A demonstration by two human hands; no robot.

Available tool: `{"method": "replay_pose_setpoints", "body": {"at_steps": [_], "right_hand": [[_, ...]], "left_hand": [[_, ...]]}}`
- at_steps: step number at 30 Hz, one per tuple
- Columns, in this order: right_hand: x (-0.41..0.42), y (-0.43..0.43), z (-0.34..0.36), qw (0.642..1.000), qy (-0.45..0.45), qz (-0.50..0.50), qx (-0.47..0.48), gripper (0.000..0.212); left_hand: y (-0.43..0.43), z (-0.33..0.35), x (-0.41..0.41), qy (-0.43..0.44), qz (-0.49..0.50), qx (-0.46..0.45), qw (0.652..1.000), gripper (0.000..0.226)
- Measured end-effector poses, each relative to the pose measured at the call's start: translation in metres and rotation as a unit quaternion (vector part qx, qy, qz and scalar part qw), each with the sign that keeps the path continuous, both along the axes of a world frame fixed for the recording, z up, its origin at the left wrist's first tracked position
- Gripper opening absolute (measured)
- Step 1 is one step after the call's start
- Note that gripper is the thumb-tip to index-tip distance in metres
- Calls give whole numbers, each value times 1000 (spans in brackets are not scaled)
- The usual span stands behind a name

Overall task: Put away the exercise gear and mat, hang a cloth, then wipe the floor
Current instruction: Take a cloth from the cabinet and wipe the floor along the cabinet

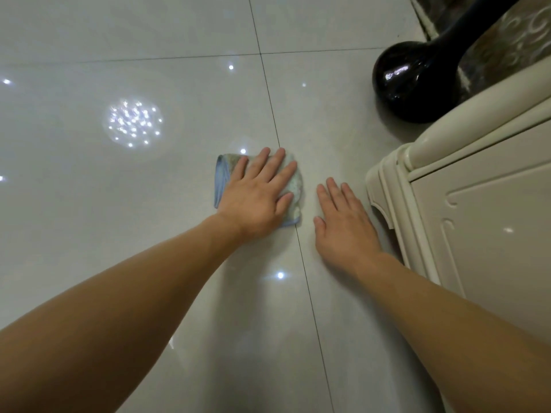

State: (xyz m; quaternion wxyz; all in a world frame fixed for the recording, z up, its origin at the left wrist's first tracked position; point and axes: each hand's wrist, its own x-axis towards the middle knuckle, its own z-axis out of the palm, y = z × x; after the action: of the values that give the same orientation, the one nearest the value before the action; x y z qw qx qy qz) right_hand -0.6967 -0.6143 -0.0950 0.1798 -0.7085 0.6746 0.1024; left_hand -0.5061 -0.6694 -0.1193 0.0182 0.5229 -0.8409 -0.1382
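Fingers (268, 166) of your left hand (253, 198) lie straight and spread, pressing the folded blue-and-green cloth (222, 181) flat at frame centre. Your right hand (346, 225) rests flat beside it, holding nothing. Wipe the glossy pale tiled floor (119, 234) in overlapping strokes, up to the cream carved cabinet (477, 219) at right.

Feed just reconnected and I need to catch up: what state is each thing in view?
left hand: flat, fingers straight, pressing the cloth.
cloth: folded, on the floor under that hand.
right hand: flat on bare floor, holding nothing.
floor: glossy, reflecting lights.
black vase: standing beside the cabinet.
cabinet: door closed.
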Motion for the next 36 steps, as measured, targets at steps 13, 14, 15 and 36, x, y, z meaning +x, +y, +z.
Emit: {"method": "replay_pose_setpoints", "body": {"at_steps": [13, 14, 15, 36], "right_hand": [[9, -6, 16, 1000, -4, -8, 1, 66], [13, -6, 19, 1000, -8, -3, -2, 67], [19, -6, 21, 1000, -11, 6, -5, 67], [277, -2, 20, 954, -92, 286, 0, 65]], "left_hand": [[6, -2, 22, -10, -8, 0, 1000, 66], [7, -2, 31, -10, -8, 1, 1000, 66], [9, -1, 41, -11, -6, 0, 1000, 67], [90, 8, 344, -55, 135, 33, 989, 68]]}}
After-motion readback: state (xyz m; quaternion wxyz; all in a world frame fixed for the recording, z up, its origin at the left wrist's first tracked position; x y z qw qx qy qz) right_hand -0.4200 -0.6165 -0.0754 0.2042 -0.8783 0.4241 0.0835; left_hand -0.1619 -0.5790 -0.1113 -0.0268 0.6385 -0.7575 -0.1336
